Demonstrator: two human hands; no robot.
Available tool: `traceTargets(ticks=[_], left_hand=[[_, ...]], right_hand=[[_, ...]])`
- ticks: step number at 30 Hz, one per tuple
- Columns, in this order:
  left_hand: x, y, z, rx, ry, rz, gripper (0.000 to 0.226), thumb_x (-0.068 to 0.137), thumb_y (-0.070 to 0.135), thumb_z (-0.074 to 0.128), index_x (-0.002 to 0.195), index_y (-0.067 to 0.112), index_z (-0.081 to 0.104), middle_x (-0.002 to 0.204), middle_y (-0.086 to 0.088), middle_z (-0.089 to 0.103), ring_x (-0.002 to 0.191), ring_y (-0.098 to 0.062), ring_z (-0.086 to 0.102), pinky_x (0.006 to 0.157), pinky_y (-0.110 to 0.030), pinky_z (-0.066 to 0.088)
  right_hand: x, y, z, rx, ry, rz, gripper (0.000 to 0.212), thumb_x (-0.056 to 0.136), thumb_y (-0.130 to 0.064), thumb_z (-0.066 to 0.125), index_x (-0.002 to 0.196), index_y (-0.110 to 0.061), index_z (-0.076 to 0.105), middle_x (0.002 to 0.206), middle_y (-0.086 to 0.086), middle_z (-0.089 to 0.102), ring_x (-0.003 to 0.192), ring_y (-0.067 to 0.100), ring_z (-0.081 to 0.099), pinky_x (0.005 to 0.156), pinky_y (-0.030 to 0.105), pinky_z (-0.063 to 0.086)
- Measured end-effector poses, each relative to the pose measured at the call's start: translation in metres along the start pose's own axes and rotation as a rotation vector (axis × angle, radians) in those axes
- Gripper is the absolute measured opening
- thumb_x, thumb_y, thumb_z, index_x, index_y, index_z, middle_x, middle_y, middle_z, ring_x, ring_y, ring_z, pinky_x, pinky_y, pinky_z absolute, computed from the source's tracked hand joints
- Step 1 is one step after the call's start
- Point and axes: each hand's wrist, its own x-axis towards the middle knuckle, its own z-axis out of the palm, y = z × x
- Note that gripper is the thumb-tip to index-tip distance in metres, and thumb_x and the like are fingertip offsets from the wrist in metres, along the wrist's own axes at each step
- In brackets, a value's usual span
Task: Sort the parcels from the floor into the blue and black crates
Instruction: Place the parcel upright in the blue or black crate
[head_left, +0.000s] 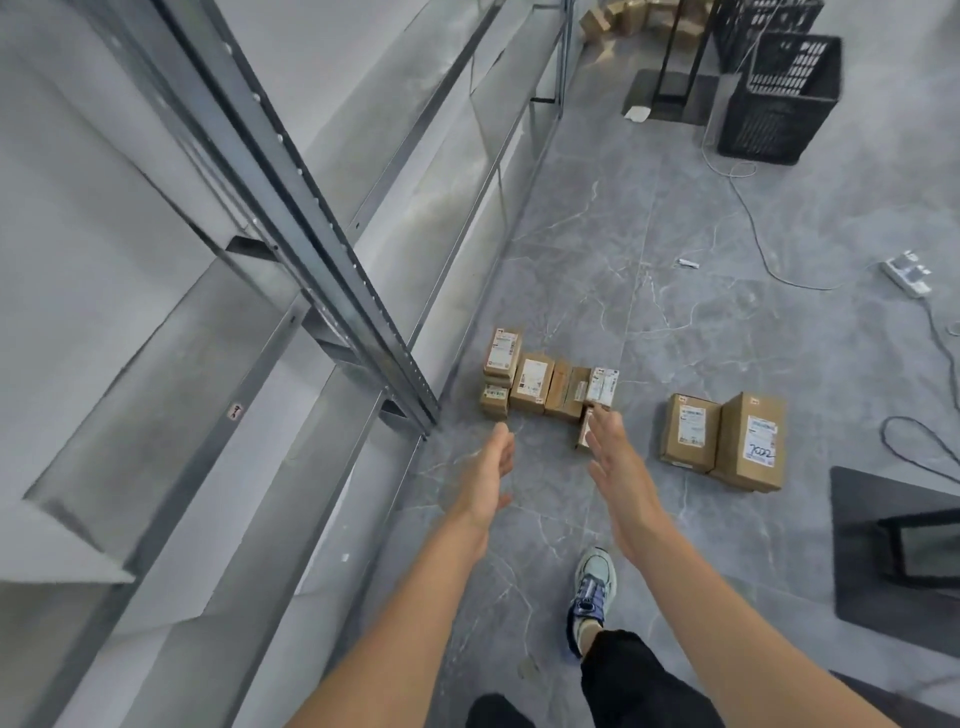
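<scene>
Head view: looking down at a grey marbled floor (701, 322), metal shelving (332, 291) along its left edge.
Left hand (488, 473): open, fingers spread, empty, above bare floor.
Small parcels (545, 384): a tight row on the floor beside the shelving foot, labels up.
Right hand (618, 462): open, flat, empty, its fingertips over the row's right end.
Two bigger parcels (727, 441): side by side, right of the row.
Black crates (779, 98): two, far right corner of the floor; contents cannot be told.
</scene>
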Motion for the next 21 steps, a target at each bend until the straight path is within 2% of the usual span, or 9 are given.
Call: traceTargets(ticks=[5,10,13,21], left_hand=[[0.059,0.029,0.029,-0.007,0.011,-0.068,0.064,0.105,0.060,0.032,0.154,0.020,0.042,0.158,0.002,0.044,0.143,-0.015,0.042,0.118,-0.049,0.035],[0.121,0.047,0.039,0.002,0.001,-0.126,0.065,0.105,0.061,0.031,0.154,0.020,0.042,0.158,0.003,0.044,0.144,-0.015,0.042,0.120,-0.052,0.032],[0.168,0.056,0.041,0.023,-0.021,-0.170,0.064,0.105,0.060,0.032,0.154,0.020,0.043,0.158,0.003,0.044,0.144,-0.014,0.041,0.121,-0.052,0.032],[0.343,0.055,0.032,0.081,-0.078,-0.293,0.065,0.104,0.062,0.034,0.156,0.022,0.041,0.160,0.003,0.041,0.147,-0.014,0.037,0.123,-0.048,0.028]], right_hand=[[0.070,-0.015,-0.025,-0.008,0.017,0.080,0.090,0.089,-0.082,0.032,0.166,-0.035,0.024,0.172,-0.010,0.024,0.157,0.012,0.026,0.130,0.044,0.018],[0.140,-0.031,-0.032,-0.011,0.040,0.126,0.096,0.085,-0.081,0.032,0.167,-0.032,0.023,0.173,-0.009,0.024,0.156,0.011,0.027,0.129,0.041,0.018],[0.185,-0.032,-0.030,-0.013,0.061,0.172,0.089,0.091,-0.080,0.031,0.167,-0.034,0.024,0.172,-0.011,0.025,0.156,0.010,0.027,0.130,0.043,0.018],[0.337,0.008,-0.018,0.013,0.161,0.281,0.079,0.097,-0.081,0.032,0.165,-0.043,0.022,0.172,-0.016,0.024,0.157,0.008,0.024,0.130,0.048,0.017]])
